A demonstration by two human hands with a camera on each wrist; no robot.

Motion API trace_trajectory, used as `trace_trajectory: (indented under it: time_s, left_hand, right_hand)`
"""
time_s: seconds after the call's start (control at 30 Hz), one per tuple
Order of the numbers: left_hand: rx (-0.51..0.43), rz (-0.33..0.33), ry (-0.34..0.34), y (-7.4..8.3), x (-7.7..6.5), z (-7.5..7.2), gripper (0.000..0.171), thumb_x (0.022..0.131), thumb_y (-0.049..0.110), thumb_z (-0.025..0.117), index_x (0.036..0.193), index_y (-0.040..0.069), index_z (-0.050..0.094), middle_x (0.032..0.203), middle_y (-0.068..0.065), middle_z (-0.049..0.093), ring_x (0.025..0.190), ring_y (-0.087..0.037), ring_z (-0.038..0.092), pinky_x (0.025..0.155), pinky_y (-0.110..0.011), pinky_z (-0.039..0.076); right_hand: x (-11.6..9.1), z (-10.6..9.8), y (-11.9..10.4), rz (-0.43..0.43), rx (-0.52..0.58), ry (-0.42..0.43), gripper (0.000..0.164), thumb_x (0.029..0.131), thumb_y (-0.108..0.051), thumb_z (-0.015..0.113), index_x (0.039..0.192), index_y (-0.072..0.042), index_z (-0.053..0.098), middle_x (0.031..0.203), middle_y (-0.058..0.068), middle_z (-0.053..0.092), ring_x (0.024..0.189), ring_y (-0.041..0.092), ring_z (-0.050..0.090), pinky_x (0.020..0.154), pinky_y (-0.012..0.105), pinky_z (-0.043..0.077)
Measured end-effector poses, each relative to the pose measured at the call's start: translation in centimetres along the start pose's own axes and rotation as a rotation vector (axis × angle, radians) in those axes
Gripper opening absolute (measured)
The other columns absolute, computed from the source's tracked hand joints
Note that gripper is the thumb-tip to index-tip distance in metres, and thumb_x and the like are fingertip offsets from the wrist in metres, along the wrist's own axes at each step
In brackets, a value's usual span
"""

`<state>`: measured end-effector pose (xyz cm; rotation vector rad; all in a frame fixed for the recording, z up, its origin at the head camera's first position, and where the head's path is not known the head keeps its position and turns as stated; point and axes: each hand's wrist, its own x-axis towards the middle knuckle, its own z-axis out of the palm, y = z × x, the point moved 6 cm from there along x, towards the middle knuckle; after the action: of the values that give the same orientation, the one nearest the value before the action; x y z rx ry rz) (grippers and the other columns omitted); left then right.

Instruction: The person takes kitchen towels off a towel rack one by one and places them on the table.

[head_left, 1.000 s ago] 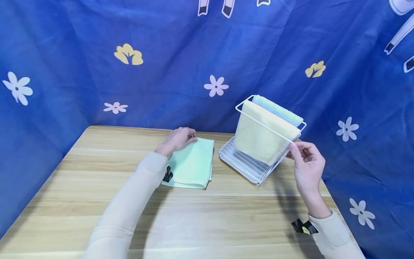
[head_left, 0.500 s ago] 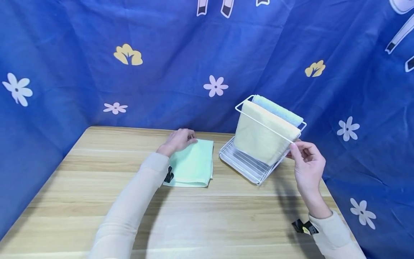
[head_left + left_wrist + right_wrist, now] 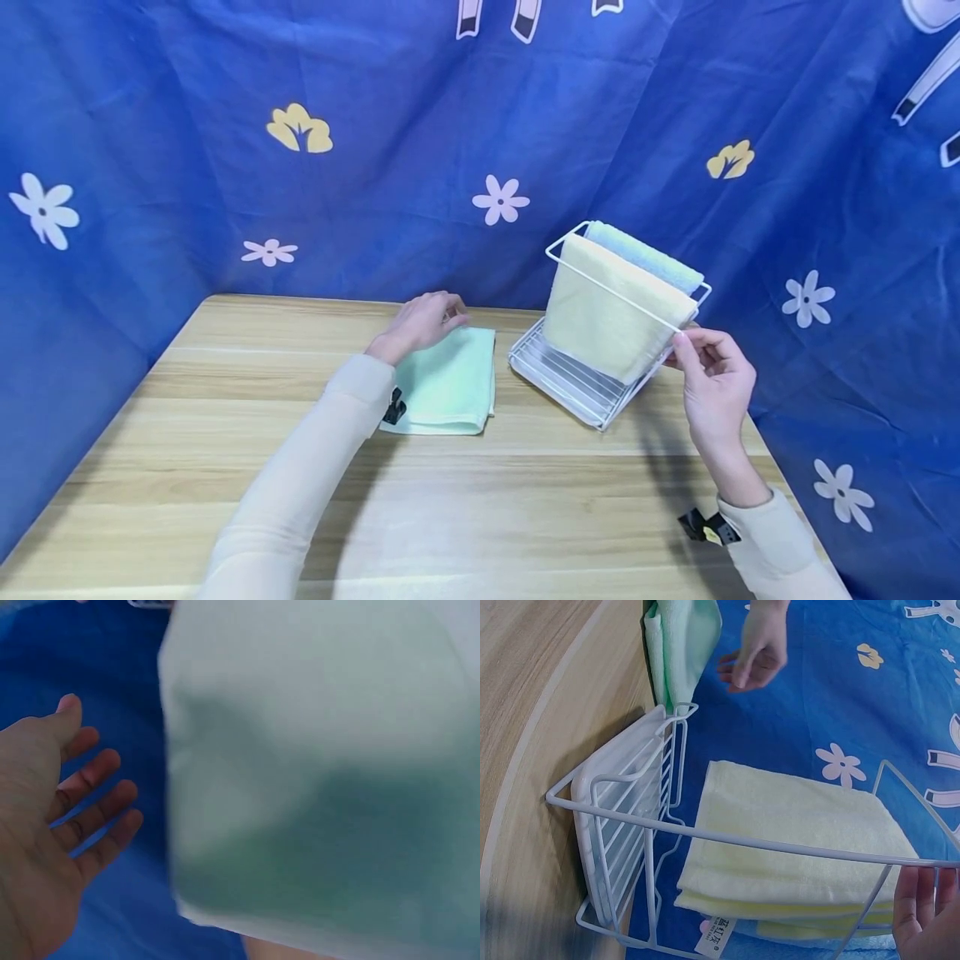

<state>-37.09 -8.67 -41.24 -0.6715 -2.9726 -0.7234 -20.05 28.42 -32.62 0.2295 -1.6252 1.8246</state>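
Observation:
A folded mint-green towel [image 3: 450,379] is left of the white wire rack [image 3: 573,387] on the wooden table. My left hand [image 3: 427,321] is just above the towel's far edge. In the left wrist view its fingers [image 3: 94,772] are loosely spread, with a gap between them and the towel [image 3: 315,787]. A folded pale yellow towel [image 3: 611,308] hangs on the rack, with a light blue towel [image 3: 648,254] behind it. My right hand [image 3: 716,383] pinches the rack's upper wire at its near right corner; some of its fingers are hidden behind the wire in the head view.
Under the rack's wires sits a white drip tray [image 3: 592,817]. A blue patterned cloth [image 3: 390,167] hangs around the back and sides of the wooden table [image 3: 480,517]. A white label [image 3: 716,937] sticks out from the yellow towel.
My left hand has let go of the green towel's far edge and risen slightly to the right. The green towel has shifted very slightly. My right hand and the rack have stayed put.

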Motion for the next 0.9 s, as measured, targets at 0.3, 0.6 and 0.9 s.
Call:
trace_trajectory:
  time_s: [0.3, 0.6, 0.9]
  left_hand:
    - [-0.057, 0.171, 0.140, 5.2, 0.1, -2.7, 0.025, 0.105, 0.038, 0.065, 0.116, 0.018, 0.077, 0.105, 0.000, 0.076, 0.095, -0.019, 0.071, 0.083, -0.040, 0.058]
    - [-0.075, 0.294, 0.226, 10.0, -0.7, -5.8, 0.024, 0.105, 0.037, 0.066, 0.115, 0.019, 0.077, 0.103, 0.001, 0.075, 0.095, -0.018, 0.070, 0.083, -0.038, 0.058]
    - [-0.088, 0.394, 0.280, 14.1, -1.4, -7.9, 0.025, 0.104, 0.035, 0.067, 0.119, 0.017, 0.076, 0.107, -0.001, 0.074, 0.100, -0.018, 0.069, 0.084, -0.037, 0.059]
  right_hand:
    - [-0.1, -0.1, 0.1, -0.005, 0.021, 0.002, 0.009, 0.096, 0.001, 0.073, 0.100, 0.009, 0.071, 0.085, 0.006, 0.070, 0.069, 0.012, 0.072, 0.070, 0.021, 0.062]
    - [-0.1, 0.0, 0.0, -0.007, 0.017, -0.002, 0.010, 0.096, 0.001, 0.073, 0.100, 0.010, 0.070, 0.086, 0.007, 0.070, 0.070, 0.012, 0.072, 0.071, 0.021, 0.062]
    - [0.1, 0.1, 0.0, -0.011, 0.014, -0.012, 0.004, 0.097, 0.005, 0.070, 0.100, 0.007, 0.071, 0.086, 0.002, 0.072, 0.072, 0.012, 0.073, 0.071, 0.021, 0.063]
